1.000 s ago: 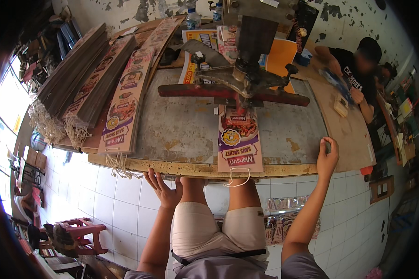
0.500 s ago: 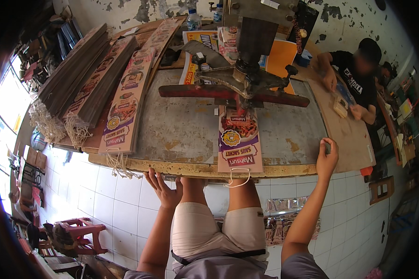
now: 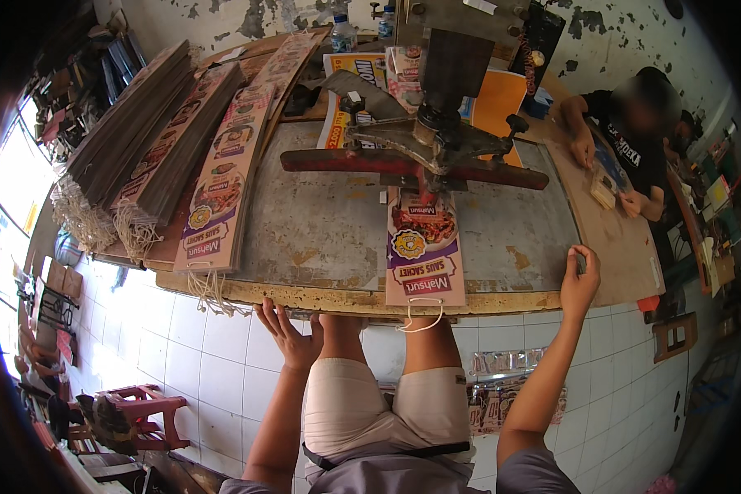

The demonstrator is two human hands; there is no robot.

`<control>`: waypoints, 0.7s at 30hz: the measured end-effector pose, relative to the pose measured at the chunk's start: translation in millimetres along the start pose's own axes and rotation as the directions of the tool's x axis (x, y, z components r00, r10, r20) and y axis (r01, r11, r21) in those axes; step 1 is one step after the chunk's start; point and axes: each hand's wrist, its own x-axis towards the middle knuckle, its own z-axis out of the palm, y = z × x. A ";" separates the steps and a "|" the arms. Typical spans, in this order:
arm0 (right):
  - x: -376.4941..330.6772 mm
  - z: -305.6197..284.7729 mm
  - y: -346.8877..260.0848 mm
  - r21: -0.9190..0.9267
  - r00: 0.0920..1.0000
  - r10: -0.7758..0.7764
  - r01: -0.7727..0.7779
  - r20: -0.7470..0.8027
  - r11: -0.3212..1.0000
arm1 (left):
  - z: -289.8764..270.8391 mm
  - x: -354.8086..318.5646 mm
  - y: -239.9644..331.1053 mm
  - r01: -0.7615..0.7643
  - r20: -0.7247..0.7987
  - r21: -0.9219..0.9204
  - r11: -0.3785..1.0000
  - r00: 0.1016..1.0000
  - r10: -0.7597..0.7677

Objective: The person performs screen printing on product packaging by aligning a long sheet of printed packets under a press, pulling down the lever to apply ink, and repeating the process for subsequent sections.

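My left hand (image 3: 291, 333) rests at the front edge of the worktable, fingers spread and stretched out, holding nothing. At the plate's right front corner, my right hand (image 3: 580, 276) is loosely curled with a gap between thumb and fingers; nothing shows in it. Between them a long printed card strip (image 3: 424, 255) lies on the grey metal plate (image 3: 321, 222), its white string loop (image 3: 420, 315) hanging over the edge. A press with a red crossbar (image 3: 337, 160) stands above the strip's far part and hides some of it.
Thick stacks of strung card strips (image 3: 132, 140) fill the table's left, beside another printed stack (image 3: 222, 181). Right of the plate, a co-worker (image 3: 634, 140) handles a small block-like bundle (image 3: 603, 191). A red stool (image 3: 144, 416) stands on the tiled floor.
The co-worker's head and hands have shifted slightly. My hands, the strip and the press look the same.
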 end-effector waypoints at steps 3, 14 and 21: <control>-0.4 -0.2 -0.8 -0.002 1.000 -0.007 0.007 -0.004 1.000 | -0.4 0.4 0.9 0.005 0.000 0.001 1.000 1.000 -0.005; -0.3 -0.4 -1.2 0.007 1.000 -0.019 0.019 -0.009 1.000 | 0.7 -2.0 -0.6 0.017 -0.001 -0.007 1.000 1.000 -0.017; -0.3 1.7 3.4 0.011 0.999 -0.036 0.036 -0.017 0.999 | -2.0 -3.1 -0.1 0.050 0.024 -0.026 0.998 0.998 -0.050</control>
